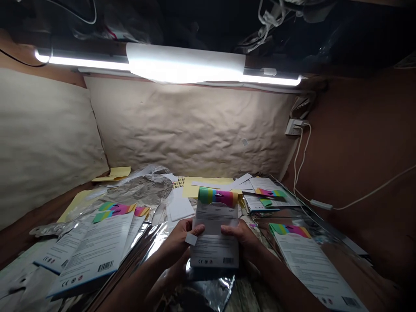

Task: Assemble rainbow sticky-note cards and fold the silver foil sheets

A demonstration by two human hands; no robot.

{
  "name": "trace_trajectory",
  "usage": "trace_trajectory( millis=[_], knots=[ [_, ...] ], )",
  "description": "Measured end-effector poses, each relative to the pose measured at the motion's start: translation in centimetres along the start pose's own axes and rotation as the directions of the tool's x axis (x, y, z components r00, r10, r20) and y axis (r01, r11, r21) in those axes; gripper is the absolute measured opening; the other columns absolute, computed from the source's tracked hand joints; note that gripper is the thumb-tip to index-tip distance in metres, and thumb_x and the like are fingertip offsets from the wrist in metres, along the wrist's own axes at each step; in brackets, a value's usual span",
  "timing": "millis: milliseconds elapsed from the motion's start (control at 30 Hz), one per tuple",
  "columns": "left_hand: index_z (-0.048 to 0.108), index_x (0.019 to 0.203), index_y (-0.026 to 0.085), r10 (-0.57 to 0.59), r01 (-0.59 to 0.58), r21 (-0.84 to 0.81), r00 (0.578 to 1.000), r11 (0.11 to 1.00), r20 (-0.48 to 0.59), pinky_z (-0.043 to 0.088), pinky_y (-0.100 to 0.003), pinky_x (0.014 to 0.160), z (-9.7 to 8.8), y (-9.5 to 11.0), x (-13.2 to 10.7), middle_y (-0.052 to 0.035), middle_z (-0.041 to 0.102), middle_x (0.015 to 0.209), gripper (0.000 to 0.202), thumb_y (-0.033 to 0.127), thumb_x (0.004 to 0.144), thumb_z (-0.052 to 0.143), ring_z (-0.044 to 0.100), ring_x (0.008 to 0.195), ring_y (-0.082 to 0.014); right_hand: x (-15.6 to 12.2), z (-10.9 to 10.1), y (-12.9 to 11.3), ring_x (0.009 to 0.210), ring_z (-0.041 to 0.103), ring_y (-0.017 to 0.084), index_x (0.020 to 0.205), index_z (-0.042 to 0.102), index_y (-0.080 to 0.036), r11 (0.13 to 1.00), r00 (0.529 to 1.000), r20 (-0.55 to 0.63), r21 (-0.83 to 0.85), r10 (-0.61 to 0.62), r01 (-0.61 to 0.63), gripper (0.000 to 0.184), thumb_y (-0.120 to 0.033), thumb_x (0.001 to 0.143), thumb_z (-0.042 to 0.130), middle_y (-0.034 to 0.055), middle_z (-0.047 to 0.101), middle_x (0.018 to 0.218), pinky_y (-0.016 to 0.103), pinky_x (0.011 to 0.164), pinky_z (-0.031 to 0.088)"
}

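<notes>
Sticky-note card pack [214,236]: your left hand [178,240] and right hand [237,236] grip its sides above the table [250,297] near edge; a loose hold could drop it onto the foil bag [208,288].

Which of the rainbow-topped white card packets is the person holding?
The rainbow-topped white card packet raised between the left hand and right hand; the other packets lie loose to either side.

White card [214,229] striped green, yellow, pink and orange across its top, with a black-and-white barcode [228,261] at its foot; around it, mirror-silver foil [208,291], pale yellow paper [198,186] and crinkled beige wall paper [188,130].
</notes>
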State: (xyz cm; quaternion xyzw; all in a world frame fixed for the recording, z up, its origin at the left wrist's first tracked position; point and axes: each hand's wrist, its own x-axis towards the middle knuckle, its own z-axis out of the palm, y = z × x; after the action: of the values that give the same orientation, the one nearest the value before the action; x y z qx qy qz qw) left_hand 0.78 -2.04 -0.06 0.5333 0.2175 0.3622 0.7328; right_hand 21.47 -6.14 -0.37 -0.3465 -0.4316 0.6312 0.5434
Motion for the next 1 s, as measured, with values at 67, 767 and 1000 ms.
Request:
trace_trajectory(
  millis=[67, 767, 1000],
  knots=[
    [0.072, 0.107, 0.01, -0.02, 0.02, 0.018, 1.0, 1.0, -0.012, 0.052, -0.033, 0.074, 0.1, 0.0, -0.1, -0.0148, 0.074, 0.096, 0.044, 0.042, 0.077, 0.077, 0.069, 0.083, -0.0262, 0.0, 0.2, 0.2, 0.1, 0.07, 0.032, 0.109, 0.072, -0.012, 0.998, 1.0, 0.011, -0.055, -0.023, 0.024, 0.049, -0.031, 0.066, 0.086, 0.0139, 0.075, 0.106, 0.045, 0.09, 0.054],
    [0.074, 0.096, 0.011, 0.109, -0.056, 0.194, 0.956, 0.979, -0.272, 0.054, -0.031, 0.064, 1.3, -0.2, 0.1, -0.0111, 0.077, 0.087, 0.04, 0.033, 0.065, 0.086, 0.071, 0.081, -0.0287, -0.2, 2.0, 0.5, 0.088, 0.072, 0.032, 0.095, 0.079, -0.017, 0.988, 0.986, -0.14, -0.138, -0.088, 0.069, 0.04, -0.033, 0.06, 0.087, 0.0082, 0.078, 0.089, 0.045, 0.083, 0.055],
    [0.072, 0.097, 0.011, 0.069, -0.017, 0.161, 0.942, 0.987, -0.328, 0.057, -0.035, 0.072, 0.4, -0.3, 0.2, -0.0131, 0.076, 0.092, 0.042, 0.038, 0.068, 0.085, 0.072, 0.082, -0.0278, -0.1, 0.5, -0.3, 0.092, 0.07, 0.028, 0.111, 0.071, -0.016, 0.994, 0.998, 0.037, -0.092, -0.049, 0.053, 0.049, -0.04, 0.069, 0.082, 0.0099, 0.076, 0.101, 0.04, 0.084, 0.054]
  ],
)
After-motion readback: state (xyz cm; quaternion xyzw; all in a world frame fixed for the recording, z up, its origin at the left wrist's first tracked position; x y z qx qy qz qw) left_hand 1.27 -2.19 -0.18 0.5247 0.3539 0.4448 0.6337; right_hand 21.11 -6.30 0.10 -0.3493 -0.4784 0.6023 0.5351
